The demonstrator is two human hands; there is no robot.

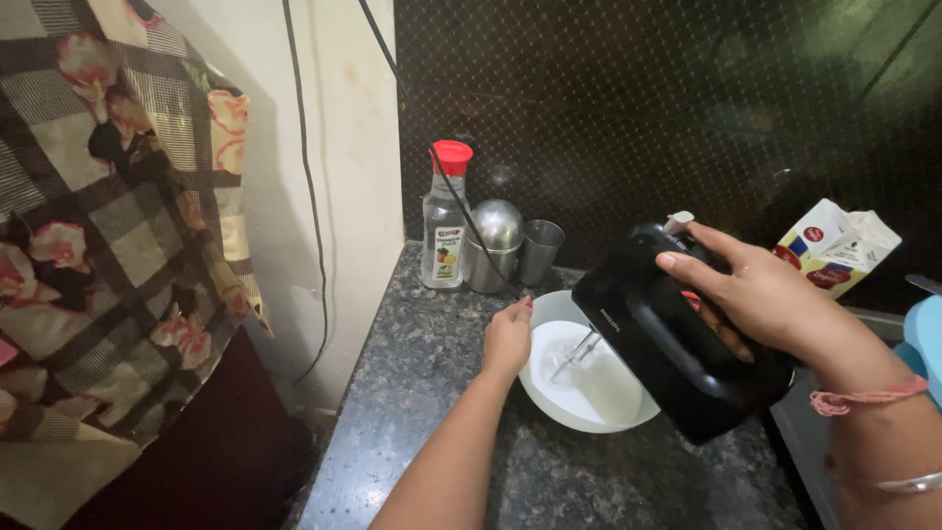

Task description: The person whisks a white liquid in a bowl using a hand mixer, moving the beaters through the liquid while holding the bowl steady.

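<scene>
My right hand (760, 294) grips the handle of a black electric hand mixer (672, 339), held tilted over a white bowl (549, 400). Its metal beaters (577, 351) dip into a white liquid in the bowl. My left hand (508, 337) holds the bowl's left rim, steadying it on the dark speckled stone counter (422, 393). The mixer's black cord (461, 201) runs up the wall past a bottle.
A clear bottle with a red cap (446, 221), a steel lidded pot (494, 243) and a steel cup (541, 250) stand at the back. A white carton (836, 247) sits at the right. A floral checked cloth (108, 226) hangs at left.
</scene>
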